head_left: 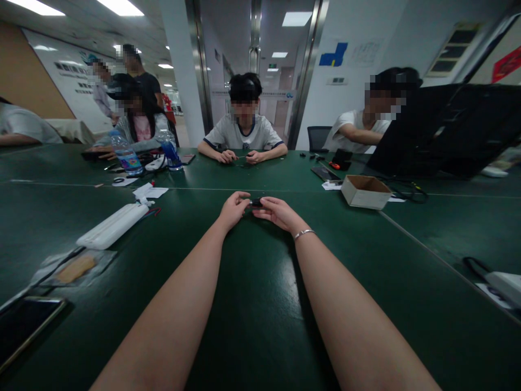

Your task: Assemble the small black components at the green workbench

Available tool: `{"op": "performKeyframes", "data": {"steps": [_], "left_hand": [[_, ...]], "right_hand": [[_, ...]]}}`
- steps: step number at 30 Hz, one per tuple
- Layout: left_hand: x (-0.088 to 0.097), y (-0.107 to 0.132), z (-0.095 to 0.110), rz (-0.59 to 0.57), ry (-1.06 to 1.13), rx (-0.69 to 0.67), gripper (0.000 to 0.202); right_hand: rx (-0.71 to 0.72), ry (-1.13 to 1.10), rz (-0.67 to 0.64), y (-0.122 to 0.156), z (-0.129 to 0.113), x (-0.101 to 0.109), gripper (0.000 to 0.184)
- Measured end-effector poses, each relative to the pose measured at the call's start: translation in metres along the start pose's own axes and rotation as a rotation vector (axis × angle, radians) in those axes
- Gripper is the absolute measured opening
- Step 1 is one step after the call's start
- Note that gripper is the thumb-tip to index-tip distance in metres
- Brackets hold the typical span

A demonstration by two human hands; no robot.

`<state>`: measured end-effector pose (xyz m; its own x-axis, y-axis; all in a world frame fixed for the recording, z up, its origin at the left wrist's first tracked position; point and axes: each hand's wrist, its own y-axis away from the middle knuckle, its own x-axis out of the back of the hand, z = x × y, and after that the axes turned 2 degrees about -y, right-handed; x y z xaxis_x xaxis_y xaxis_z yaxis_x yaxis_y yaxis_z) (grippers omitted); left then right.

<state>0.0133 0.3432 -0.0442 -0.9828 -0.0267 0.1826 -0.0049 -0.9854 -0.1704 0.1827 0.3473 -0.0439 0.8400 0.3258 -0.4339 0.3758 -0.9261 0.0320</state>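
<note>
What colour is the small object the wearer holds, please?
The object looks black, clearest in the head view.

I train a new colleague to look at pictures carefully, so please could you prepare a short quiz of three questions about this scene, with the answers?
1. Multiple choice: where is the silver-coloured bracelet worn?
a) on the left wrist
b) on the right wrist
c) on both wrists

2. True or false: the left hand and the right hand are close together, at a small dark object.

3. Fill in "left" or "right": seen from the wearer's side, the open box stands to the ____ of both hands.

Key: 1. b; 2. true; 3. right.
</note>
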Motion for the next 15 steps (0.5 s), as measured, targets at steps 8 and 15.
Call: {"op": "performKeyframes", "data": {"steps": [8, 15], "left_hand": [[0.0001, -0.0006, -0.0022, -0.010, -0.009, -0.011, 0.024], [0.0008, -0.0011, -0.0028, -0.022, -0.024, -0.007, 0.025]], "right_hand": [[-0.004, 0.013, 0.003, -0.0004, -0.0002, -0.0004, 0.004], [-0.001, 0.013, 0.000, -0.0006, 0.0005, -0.0005, 0.006]]}}
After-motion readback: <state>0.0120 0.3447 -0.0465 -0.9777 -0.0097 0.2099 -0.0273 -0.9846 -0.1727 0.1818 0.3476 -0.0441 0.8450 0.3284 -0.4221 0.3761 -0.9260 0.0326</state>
